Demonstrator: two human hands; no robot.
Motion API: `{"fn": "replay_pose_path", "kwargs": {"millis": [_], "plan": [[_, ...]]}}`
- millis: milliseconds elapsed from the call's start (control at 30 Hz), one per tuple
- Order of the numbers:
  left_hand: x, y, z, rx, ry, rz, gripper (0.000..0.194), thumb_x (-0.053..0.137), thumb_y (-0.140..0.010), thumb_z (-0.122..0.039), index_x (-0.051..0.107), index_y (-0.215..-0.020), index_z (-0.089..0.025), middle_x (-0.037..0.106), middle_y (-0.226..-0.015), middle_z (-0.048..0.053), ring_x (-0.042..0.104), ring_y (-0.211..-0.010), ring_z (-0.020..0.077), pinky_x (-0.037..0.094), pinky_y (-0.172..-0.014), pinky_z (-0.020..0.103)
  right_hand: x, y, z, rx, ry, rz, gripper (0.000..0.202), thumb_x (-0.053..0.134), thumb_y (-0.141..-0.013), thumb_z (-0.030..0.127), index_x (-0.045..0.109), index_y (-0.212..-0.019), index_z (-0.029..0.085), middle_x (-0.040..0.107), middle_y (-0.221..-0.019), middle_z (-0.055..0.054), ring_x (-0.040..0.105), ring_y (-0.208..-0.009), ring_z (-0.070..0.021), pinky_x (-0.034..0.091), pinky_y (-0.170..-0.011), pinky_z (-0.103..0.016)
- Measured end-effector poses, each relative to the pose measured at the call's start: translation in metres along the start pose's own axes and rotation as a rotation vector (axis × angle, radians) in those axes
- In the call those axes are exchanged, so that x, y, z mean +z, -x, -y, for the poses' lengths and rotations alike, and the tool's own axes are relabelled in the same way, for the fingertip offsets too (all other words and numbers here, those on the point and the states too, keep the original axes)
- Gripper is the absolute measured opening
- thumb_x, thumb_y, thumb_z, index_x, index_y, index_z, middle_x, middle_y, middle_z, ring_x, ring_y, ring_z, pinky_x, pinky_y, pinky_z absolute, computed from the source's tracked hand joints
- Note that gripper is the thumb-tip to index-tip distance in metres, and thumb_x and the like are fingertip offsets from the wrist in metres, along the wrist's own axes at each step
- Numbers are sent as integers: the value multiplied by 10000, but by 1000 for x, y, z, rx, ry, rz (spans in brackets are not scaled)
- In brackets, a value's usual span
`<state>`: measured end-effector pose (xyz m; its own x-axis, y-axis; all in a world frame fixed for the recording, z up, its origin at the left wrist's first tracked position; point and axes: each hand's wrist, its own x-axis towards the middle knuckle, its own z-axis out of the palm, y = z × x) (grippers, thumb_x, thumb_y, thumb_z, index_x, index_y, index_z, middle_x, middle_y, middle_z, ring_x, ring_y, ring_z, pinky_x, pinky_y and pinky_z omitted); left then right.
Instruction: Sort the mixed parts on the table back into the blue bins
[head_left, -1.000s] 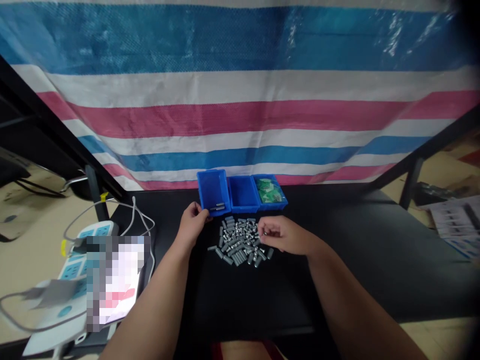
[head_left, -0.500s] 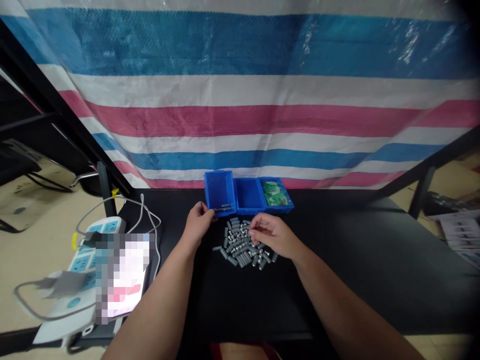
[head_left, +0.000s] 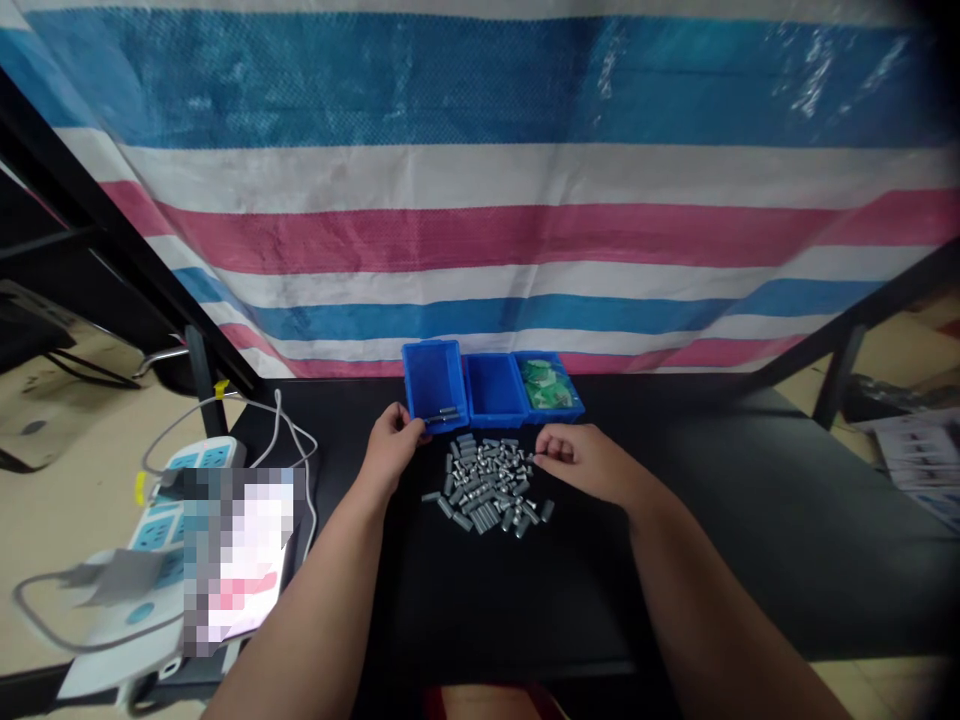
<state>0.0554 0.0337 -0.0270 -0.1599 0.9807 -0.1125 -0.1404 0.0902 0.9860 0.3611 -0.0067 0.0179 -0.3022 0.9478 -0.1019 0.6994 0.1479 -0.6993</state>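
Note:
My left hand [head_left: 394,445] is closed on the front left corner of the left blue bin [head_left: 433,372], thumb at its rim. A few metal pins [head_left: 441,415] lie inside that bin near the front. My right hand [head_left: 589,462] is in a pinch at the right edge of a pile of small metal parts [head_left: 487,485]. Whatever its fingertips hold is too small to make out. Grey cylinders and small shiny screw-like pieces make up the pile, spread on the black table [head_left: 465,610] in front of the bins.
Beside the left bin stand a middle blue bin [head_left: 495,388] and a right one with green-and-white packets [head_left: 546,384]. A power strip [head_left: 154,530] with cables and a blurred lit screen [head_left: 251,550] occupy the left side. A striped tarp [head_left: 480,240] hangs behind.
My right hand has shifted right, from over the pile to its right edge, uncovering more small parts. My left hand keeps its grip on the bin. The view has shifted slightly.

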Motion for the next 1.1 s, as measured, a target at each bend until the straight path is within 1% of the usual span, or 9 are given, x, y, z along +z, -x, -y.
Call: {"fn": "replay_pose_path", "kwargs": {"millis": [100,200,300,433,567,800,933,1033,1100], "plan": [[-1,0,1,28,-12,12,307,714,-628,-235,409,-655,-209,488,-594,-75,555,-571,107,520,-622,249,-3,2,-5,18,24,41,119,700,-845,308,649,-882,207,679,-736,-8,584,-622,-143,401,-577,-265],[-1,1,1,59,-54,20,385,774,-618,-273,394,-635,-214,476,-567,-74,530,-550,110,481,-590,240,0,3,-4,16,34,105,134,713,-839,292,652,-924,207,712,-800,-26,611,-653,-149,422,-602,-267],[-2,2,1,76,-96,14,425,797,-614,-302,379,-625,-221,466,-539,-76,505,-525,109,431,-555,230,4,2,-3,-10,24,128,153,696,-859,287,651,-986,213,722,-839,-25,620,-669,-146,438,-617,-264],[-5,-1,6,98,-194,-17,381,756,-637,-297,381,-630,-229,467,-515,-76,479,-493,110,371,-523,230,8,2,-6,-56,34,129,172,694,-870,285,648,-1023,220,727,-865,-24,627,-691,-147,449,-634,-266],[-8,-4,10,106,-280,-52,327,715,-657,-297,394,-642,-233,468,-521,-72,475,-485,116,348,-511,234,8,2,-7,-54,35,122,180,693,-877,291,648,-1036,220,728,-884,-30,633,-697,-150,455,-630,-271],[-10,-3,8,138,-332,-58,384,741,-667,-356,379,-641,-235,485,-525,-60,461,-504,118,335,-526,236,7,1,-3,-50,33,125,191,692,-879,294,657,-1050,217,726,-873,-32,642,-708,-155,464,-634,-274],[-12,-4,9,160,-428,-85,399,720,-730,-405,375,-631,-230,454,-516,-57,425,-507,116,314,-528,239,10,0,-3,-68,21,143,207,687,-886,301,657,-1071,214,726,-873,-29,649,-718,-156,478,-653,-274],[-13,-6,11,180,-506,-109,353,667,-780,-403,403,-627,-226,421,-529,-54,394,-516,117,286,-521,243,11,-1,-3,-79,12,152,209,682,-893,304,652,-1077,209,726,-865,-29,653,-723,-157,481,-664,-273],[-14,-7,12,183,-514,-108,341,657,-781,-395,403,-629,-226,402,-535,-56,383,-517,115,279,-516,242,11,-2,-2,-77,12,152,204,680,-897,304,653,-1075,208,726,-865,-31,652,-721,-156,478,-659,-271]]}}
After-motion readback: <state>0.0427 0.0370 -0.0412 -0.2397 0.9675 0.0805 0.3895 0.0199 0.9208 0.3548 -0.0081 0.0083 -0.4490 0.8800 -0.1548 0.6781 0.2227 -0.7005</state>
